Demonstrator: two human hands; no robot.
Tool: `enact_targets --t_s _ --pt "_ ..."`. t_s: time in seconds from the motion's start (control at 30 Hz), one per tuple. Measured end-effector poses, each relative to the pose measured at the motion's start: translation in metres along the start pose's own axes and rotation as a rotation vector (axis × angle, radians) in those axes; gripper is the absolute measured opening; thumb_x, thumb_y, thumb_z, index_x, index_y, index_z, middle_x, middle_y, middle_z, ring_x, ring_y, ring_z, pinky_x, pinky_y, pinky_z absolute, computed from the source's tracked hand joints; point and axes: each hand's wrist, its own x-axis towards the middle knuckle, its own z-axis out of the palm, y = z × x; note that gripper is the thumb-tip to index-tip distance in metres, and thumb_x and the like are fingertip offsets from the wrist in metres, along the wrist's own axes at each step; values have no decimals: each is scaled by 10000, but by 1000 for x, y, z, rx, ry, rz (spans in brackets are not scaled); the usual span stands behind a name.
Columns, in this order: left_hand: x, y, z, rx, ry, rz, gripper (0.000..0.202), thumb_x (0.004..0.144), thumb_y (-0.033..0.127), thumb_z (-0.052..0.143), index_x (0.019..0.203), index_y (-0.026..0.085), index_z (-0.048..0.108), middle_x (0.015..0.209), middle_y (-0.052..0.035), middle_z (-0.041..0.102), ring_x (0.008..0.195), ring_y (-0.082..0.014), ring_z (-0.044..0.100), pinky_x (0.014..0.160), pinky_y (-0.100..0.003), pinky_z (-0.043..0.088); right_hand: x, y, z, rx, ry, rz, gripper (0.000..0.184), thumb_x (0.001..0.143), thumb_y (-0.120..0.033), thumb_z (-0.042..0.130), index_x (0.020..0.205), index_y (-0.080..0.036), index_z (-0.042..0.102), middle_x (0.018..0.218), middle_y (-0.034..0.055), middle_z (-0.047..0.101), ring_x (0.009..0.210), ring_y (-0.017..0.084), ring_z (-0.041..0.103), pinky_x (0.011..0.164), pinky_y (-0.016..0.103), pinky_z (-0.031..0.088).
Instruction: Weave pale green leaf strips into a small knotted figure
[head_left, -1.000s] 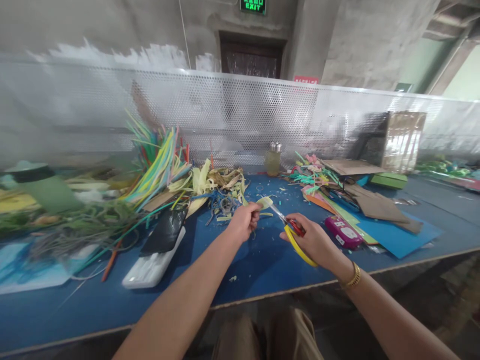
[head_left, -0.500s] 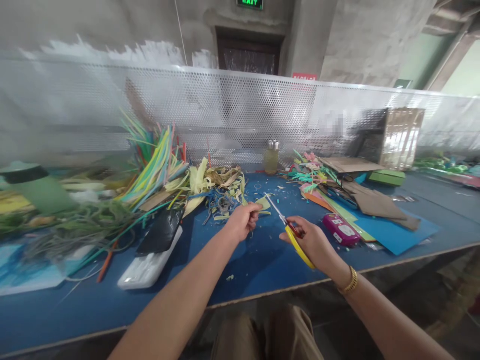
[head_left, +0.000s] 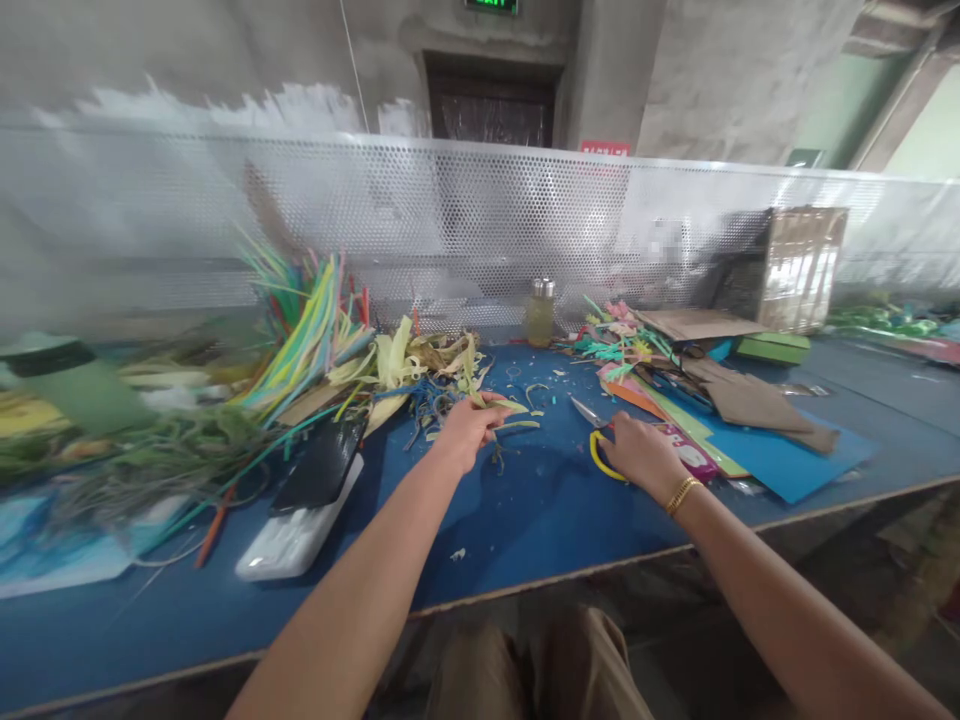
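Observation:
In the middle of the head view my left hand (head_left: 472, 432) pinches a pale green strip of corn husk (head_left: 508, 404) between thumb and fingers. A narrow curled strip (head_left: 520, 425) lies just under it on the blue tabletop. To the right, my right hand (head_left: 646, 456) is closed over a pair of scissors (head_left: 598, 462), low at the table surface. Their yellow handle loop shows beside my thumb and the blades point away to the left; the rest is hidden under my palm. A heap of dried husks (head_left: 396, 362) is beyond my left hand.
A phone (head_left: 319, 465) rests on a white box (head_left: 296, 545) at left, near a green cup (head_left: 79, 385). A glass bottle (head_left: 540, 315) stands at the back. Cardboard (head_left: 757, 400), blue paper (head_left: 817, 465) and a purple packet (head_left: 694, 455) lie at right.
My right hand has moved right with the scissors and lowered them to the tabletop, partly covering the purple packet. My left hand has shifted slightly left with the husk strip.

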Motion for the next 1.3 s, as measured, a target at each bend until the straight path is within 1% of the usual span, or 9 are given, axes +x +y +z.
enact_targets --t_s 0.2,0.27,0.33,0.43,0.53,0.73,0.87,1.0,1.3 --pt "2 4 -9 178 -122 -60 209 604 129 740 796 161 664 493 81 401 429 -39 286 437 -197 148 -3 -9 -22 -134 -41 -10 300 874 -381 593 860 -115 732 896 202 706 901 346 679 725 412 503" --pt "2 4 -10 220 -169 -84 244 574 124 738 803 163 664 485 82 401 426 -40 272 436 -202 132 -1 -15 -31 -61 150 -204 248 875 -321 600 957 -123 725 956 197 692 946 335 656 776 429 501" --pt "1 3 -10 246 -210 -105 237 546 125 737 763 163 650 480 80 413 427 -40 280 434 -201 139 3 -25 -37 154 331 -581 289 887 -208 570 1159 -201 667 1155 142 648 1070 275 603 894 406 479" --pt "1 1 -12 262 -259 -123 189 528 164 746 663 159 614 471 76 418 432 -40 310 433 -193 181 11 -46 -38 398 397 -1002 358 866 -74 520 1127 -267 671 1257 84 582 1117 213 552 982 397 437" --pt "3 1 -18 270 -278 -131 166 516 164 736 618 151 605 477 70 436 432 -37 330 435 -187 227 18 -64 -35 435 390 -1178 363 859 -25 491 1050 -260 692 1234 78 586 1122 212 524 958 390 437" --pt "7 8 -27 224 -189 -135 189 521 153 761 664 150 638 508 48 521 437 -38 413 439 -162 297 34 -79 -26 488 396 -1190 136 928 -189 553 898 -191 686 888 62 668 844 182 547 787 324 448" --pt "9 10 -27 137 -137 -158 147 589 150 730 704 155 637 604 1 624 523 -66 548 514 -164 407 43 -83 -23 465 401 -1190 167 918 -160 559 1009 -214 687 1009 72 660 930 192 557 817 328 452" --pt "12 9 -29 137 -131 -145 143 610 143 730 715 154 634 566 15 589 503 -62 537 480 -156 379 47 -88 -25 334 454 -1185 226 924 -109 502 983 -216 692 1172 93 618 1031 220 533 824 346 458" --pt "14 3 -28 129 -87 -127 224 631 261 802 678 157 609 586 17 596 504 -62 541 496 -170 400 50 -88 -8 564 462 -1203 185 954 -202 517 861 -188 677 873 53 691 835 173 578 768 305 454"
